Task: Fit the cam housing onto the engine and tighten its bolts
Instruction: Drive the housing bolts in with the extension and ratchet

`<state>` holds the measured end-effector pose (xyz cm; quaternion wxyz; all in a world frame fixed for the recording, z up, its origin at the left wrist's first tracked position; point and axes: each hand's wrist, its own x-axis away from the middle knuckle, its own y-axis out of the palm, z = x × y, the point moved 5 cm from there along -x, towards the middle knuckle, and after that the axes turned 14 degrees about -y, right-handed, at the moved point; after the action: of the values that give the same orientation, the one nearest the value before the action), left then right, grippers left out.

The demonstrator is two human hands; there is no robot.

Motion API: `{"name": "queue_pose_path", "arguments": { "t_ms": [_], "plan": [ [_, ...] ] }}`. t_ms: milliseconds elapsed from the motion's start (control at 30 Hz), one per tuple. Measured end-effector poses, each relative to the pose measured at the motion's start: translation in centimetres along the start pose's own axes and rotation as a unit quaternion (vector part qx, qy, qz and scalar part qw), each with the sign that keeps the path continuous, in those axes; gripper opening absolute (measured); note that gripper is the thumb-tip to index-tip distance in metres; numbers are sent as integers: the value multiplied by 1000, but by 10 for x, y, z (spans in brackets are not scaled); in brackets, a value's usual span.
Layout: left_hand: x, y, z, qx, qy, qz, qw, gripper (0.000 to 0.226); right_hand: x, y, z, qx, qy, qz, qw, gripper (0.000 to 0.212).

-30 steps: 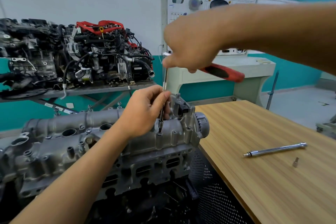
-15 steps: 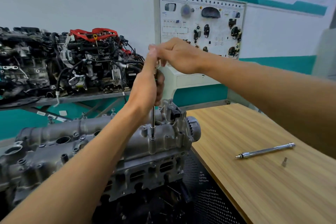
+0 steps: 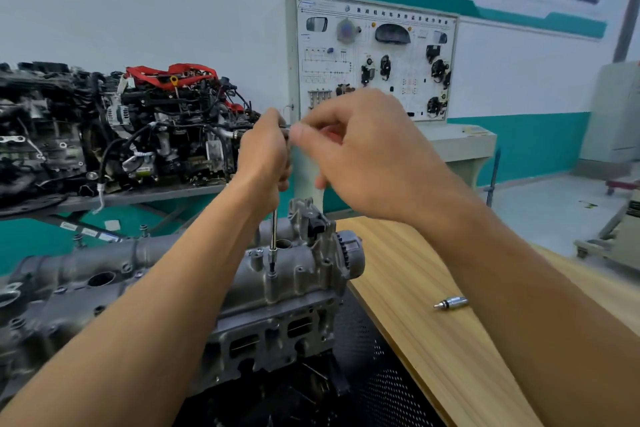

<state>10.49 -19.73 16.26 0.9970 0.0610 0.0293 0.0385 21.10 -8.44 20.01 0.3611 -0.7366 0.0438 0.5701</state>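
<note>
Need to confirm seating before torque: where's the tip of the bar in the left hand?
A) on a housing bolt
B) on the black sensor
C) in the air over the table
A: the bar runs down from the left hand onto a bolt at the housing's front edge.

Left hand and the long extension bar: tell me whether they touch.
Touching. The head view shows the left hand wrapped round the top of the extension bar, whose shaft comes out beneath it and runs down to the cam housing.
</note>
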Motion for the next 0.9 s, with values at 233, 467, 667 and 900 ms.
{"name": "queue_pose_path", "arguments": {
  "t_ms": [233, 467, 667, 900],
  "plan": [
    [19, 4, -6, -16, -6, -81, 997, 46, 20, 64, 121, -530, 372, 298, 701, 24],
    [10, -10, -4, 3, 0, -41, 999, 51, 7, 75, 98, -625, 314, 324, 637, 26],
    [3, -2, -5, 55, 11, -35, 998, 59, 42, 58, 14, -537, 93, 337, 768, 14],
    [6, -4, -8, 42, 4, -76, 996, 46, 7, 79, 94, -646, 296, 314, 630, 35]
  ]
}}
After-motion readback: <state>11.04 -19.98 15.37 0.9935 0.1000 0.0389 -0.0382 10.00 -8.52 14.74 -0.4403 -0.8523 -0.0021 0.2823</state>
